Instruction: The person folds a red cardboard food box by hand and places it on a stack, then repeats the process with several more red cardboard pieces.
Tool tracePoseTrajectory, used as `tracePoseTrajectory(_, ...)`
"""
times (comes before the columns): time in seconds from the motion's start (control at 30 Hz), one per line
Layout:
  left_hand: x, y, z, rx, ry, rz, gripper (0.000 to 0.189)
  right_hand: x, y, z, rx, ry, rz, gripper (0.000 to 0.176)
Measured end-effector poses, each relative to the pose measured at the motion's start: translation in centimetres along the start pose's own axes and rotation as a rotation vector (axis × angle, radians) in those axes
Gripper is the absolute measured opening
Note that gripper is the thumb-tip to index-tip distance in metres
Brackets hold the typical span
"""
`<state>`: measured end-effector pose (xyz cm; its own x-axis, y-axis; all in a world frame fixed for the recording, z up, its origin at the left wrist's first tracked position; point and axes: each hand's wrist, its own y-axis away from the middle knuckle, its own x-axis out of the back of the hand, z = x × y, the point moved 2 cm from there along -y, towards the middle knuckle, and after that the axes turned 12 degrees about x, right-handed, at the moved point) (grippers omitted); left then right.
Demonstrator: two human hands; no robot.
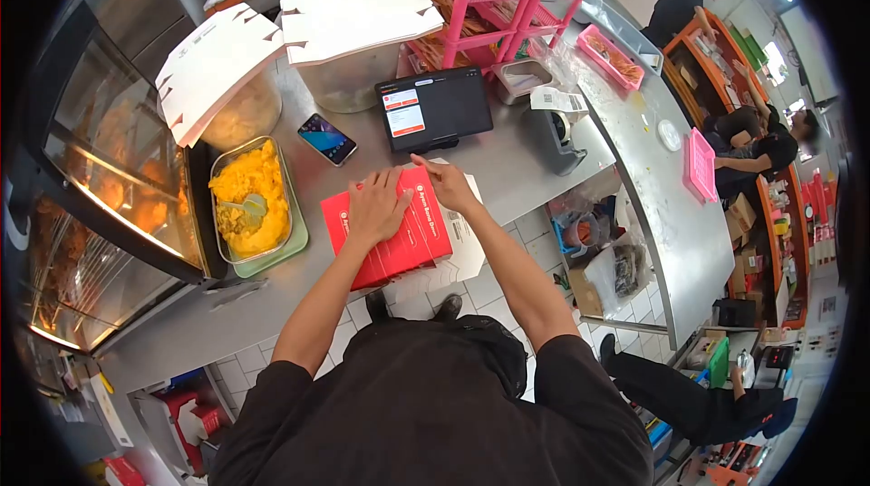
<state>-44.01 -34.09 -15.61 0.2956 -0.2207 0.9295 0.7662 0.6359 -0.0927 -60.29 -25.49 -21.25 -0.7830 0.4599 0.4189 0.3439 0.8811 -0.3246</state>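
A red box (388, 246) with white lettering lies on top of flat white card sheets (467, 255) at the front edge of the steel counter. Resting on the box's upper face, my left hand (378, 207) is flat with its fingers spread. My right hand (450, 185) is at the box's far right corner, its fingers partly apart and near the card's edge. Just beyond the hands stands a tablet (435, 112) on the counter, and a phone (326, 139) lies to its left.
A metal tray of yellow food (251, 205) sits left, beside a lit glass cabinet (118, 151). Tubs topped with white card (358, 13), pink racks (471, 10) and a label printer (560, 144) stand behind. Other people work at the right, one (707, 400) near the lower right.
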Motion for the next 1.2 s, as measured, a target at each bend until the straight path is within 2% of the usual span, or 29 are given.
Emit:
tracePoseTrajectory(0.13,-0.3,0.0,-0.1,-0.015,-0.021,0.024,0.049,0.1,-1.1,-1.1,-0.061,0.075,-0.026,0.032)
tracePoseTrajectory(0.37,-0.2,-0.1,0.1,0.018,0.004,-0.032,0.050,-0.3,-1.5,-1.3,-0.082,0.152,-0.093,0.034)
tracePoseTrajectory(0.43,-0.5,0.0,0.1,0.038,-0.010,-0.017,0.051,0.1,-1.2,-1.4,-0.008,0.331,-0.170,0.041)
tracePoseTrajectory(0.47,-0.9,0.1,0.0,0.011,0.080,0.034,0.051,0.0,-0.3,0.7,0.104,0.128,-0.123,0.053)
tracePoseTrajectory(0.5,-0.2,-0.1,-0.9,-0.012,0.170,0.093,0.052,0.7,0.5,-0.8,0.114,0.061,0.008,0.062)
tracePoseTrajectory(0.53,1.8,-1.0,-2.3,0.009,0.144,0.139,0.052,1.9,1.9,-0.1,-0.032,0.121,0.004,0.067)
tracePoseTrajectory(0.57,4.7,-1.8,-3.2,-0.027,0.286,0.259,0.052,3.7,3.1,-1.8,-0.106,0.154,0.000,0.062)
tracePoseTrajectory(0.6,7.5,-2.5,-3.8,-0.079,0.431,0.369,0.052,5.0,4.6,-1.7,-0.168,0.062,0.019,0.055)
tracePoseTrajectory(0.63,10.9,-4.0,-5.5,-0.049,0.330,0.478,0.053,6.4,6.2,-2.6,-0.231,-0.003,0.035,0.043)
tracePoseTrajectory(0.67,13.2,-6.0,-7.7,0.089,0.121,0.711,0.055,7.7,7.4,-5.0,-0.293,-0.079,0.066,0.039)
tracePoseTrajectory(0.7,14.3,-9.6,-13.3,0.016,-0.052,0.755,0.056,8.8,8.8,-6.9,-0.365,-0.152,0.105,0.034)
tracePoseTrajectory(0.73,18.8,-11.6,-14.7,0.117,-0.390,0.424,0.071,9.4,9.8,-7.1,-0.362,-0.133,0.140,0.034)
tracePoseTrajectory(0.77,21.3,-12.8,-17.1,0.188,-0.450,0.660,0.091,10.2,11.1,-7.3,-0.370,-0.108,0.169,0.032)
tracePoseTrajectory(0.8,21.5,-14.6,-21.8,0.086,-0.490,0.684,0.108,11.3,12.9,-7.5,-0.384,-0.074,0.214,0.030)
tracePoseTrajectory(0.83,23.8,-16.3,-23.4,0.218,-0.245,0.139,0.114,11.7,14.7,-7.2,-0.378,-0.079,0.277,0.030)
tracePoseTrajectory(0.87,24.9,-16.8,-24.4,0.242,-0.265,-0.008,0.115,12.0,16.0,-6.7,-0.363,-0.086,0.340,0.030)
tracePoseTrajectory(0.9,24.2,-18.9,-28.6,0.080,-0.357,0.054,0.109,12.4,17.2,-6.7,-0.354,-0.055,0.420,0.030)
tracePoseTrajectory(0.93,25.3,-19.0,-28.6,0.085,-0.319,0.039,0.099,12.3,18.5,-6.6,-0.417,-0.050,0.417,0.031)
tracePoseTrajectory(0.97,25.9,-19.6,-29.2,0.144,-0.273,-0.057,0.097,11.9,19.7,-6.4,-0.485,-0.058,0.401,0.032)
tracePoseTrajectory(1.03,26.3,-19.9,-27.0,0.236,-0.311,-0.031,0.100,11.3,21.7,-7.2,-0.546,-0.089,0.469,0.032)
tracePoseTrajectory(1.07,25.5,-20.0,-24.5,-0.011,-0.135,0.015,0.095,11.1,22.1,-7.5,-0.602,-0.126,0.492,0.032)
tracePoseTrajectory(1.13,21.6,-21.6,-18.0,-0.447,-0.043,0.304,0.092,10.6,22.4,-7.8,-0.641,-0.139,0.536,0.033)
tracePoseTrajectory(1.2,19.7,-21.9,-9.8,-0.405,-0.108,0.292,0.087,9.3,23.0,-7.7,-0.690,-0.150,0.547,0.034)
